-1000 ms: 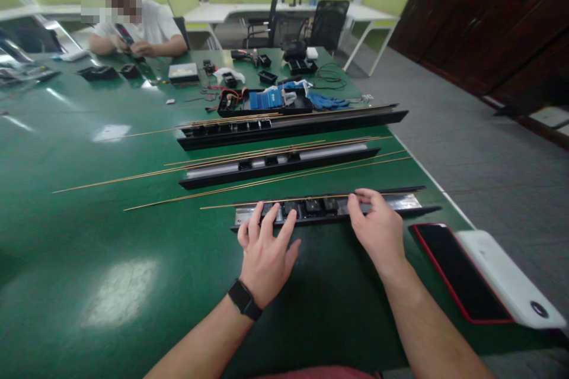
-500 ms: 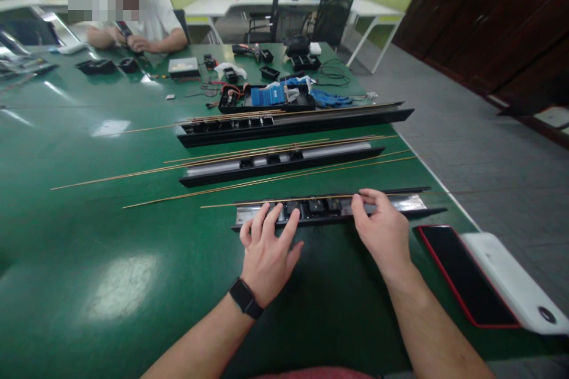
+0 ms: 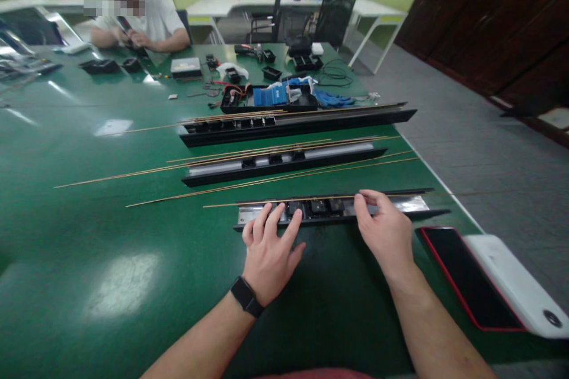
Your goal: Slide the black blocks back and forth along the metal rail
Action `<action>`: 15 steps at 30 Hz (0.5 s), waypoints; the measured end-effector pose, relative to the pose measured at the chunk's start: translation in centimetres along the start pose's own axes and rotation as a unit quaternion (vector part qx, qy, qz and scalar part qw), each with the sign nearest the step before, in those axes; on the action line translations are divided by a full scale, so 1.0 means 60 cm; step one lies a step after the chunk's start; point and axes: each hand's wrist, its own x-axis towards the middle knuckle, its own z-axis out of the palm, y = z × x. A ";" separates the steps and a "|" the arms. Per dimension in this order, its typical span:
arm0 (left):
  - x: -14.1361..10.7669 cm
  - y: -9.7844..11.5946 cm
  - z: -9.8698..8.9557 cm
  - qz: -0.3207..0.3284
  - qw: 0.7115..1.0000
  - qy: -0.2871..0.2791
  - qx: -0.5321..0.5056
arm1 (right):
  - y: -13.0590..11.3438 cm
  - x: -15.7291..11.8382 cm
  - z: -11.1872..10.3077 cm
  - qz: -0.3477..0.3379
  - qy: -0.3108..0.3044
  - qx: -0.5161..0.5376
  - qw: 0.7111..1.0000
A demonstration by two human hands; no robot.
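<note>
My left hand (image 3: 270,257), with a dark watch (image 3: 246,296) on its wrist, rests spread-fingered on the near black channel (image 3: 413,204), which has a shiny silver inside. Small black blocks (image 3: 319,206) sit in the channel's middle, right of those fingers. Over the channel's far side lies a thin gold-coloured rod (image 3: 217,206), its left end sticking out past the channel. Thumb and forefinger of my right hand (image 3: 386,226) pinch the rod toward the channel's right part. The remaining right fingers are partly hidden behind the hand.
Beyond lie loose thin rods (image 3: 178,196), a second channel (image 3: 213,178) and a longer third one (image 3: 338,125). A black tray (image 3: 231,109) holds blue items. At right are a red-edged phone (image 3: 471,278) and a white device (image 3: 511,284). A person (image 3: 155,23) sits across the table.
The whole view has shifted slightly. Both hands keep the same pose on the channel and rod, with hardly any movement.
</note>
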 end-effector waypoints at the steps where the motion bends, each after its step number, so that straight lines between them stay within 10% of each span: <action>1: -0.001 0.000 0.001 0.000 1.000 0.001 0.000 | 0.000 0.000 0.000 -0.002 0.000 -0.002 1.000; 15: 0.010 -0.011 0.003 0.039 0.999 0.008 -0.030 | -0.003 0.002 -0.001 0.009 -0.005 -0.005 1.000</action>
